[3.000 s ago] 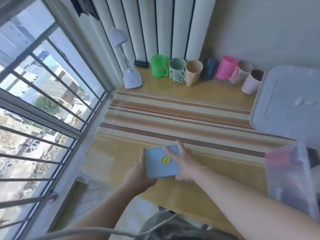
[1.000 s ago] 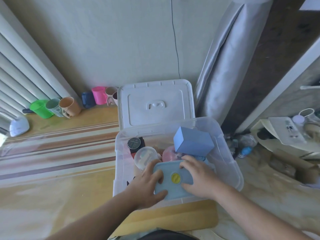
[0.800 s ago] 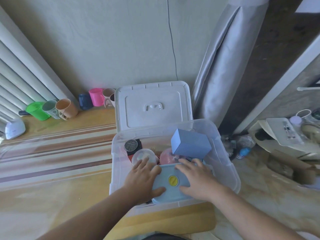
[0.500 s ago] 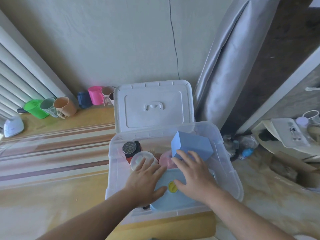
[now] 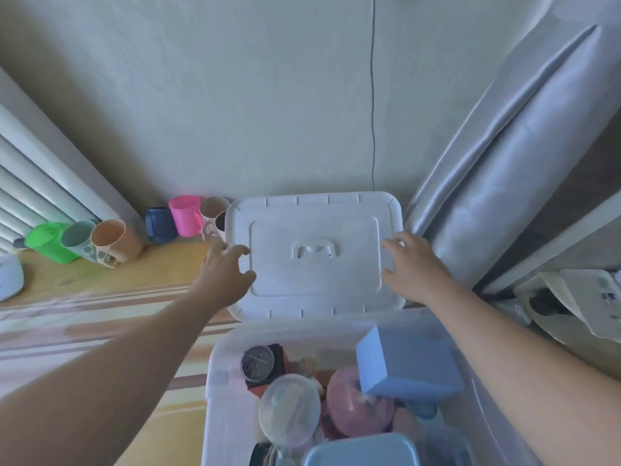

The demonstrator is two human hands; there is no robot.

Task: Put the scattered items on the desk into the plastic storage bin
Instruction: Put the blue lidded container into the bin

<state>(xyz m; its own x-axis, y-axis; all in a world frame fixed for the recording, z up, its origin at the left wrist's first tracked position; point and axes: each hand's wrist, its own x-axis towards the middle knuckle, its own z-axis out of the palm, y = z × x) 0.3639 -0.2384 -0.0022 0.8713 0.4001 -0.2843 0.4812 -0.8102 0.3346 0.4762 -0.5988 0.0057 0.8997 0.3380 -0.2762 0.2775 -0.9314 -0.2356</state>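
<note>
Both hands have left the blue container, now inside the plastic storage bin, and reached its white lid. The left hand and right hand, fingers spread, should grip opposite edges evenly.

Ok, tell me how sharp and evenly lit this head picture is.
Head view: soft daylight, no hard shadows; wide-angle bending curves the wall edges; the left hand and right hand at the white lid look slightly smeared; the bin contents near the bottom edge are blurred; the cups stay fairly clear.
</note>
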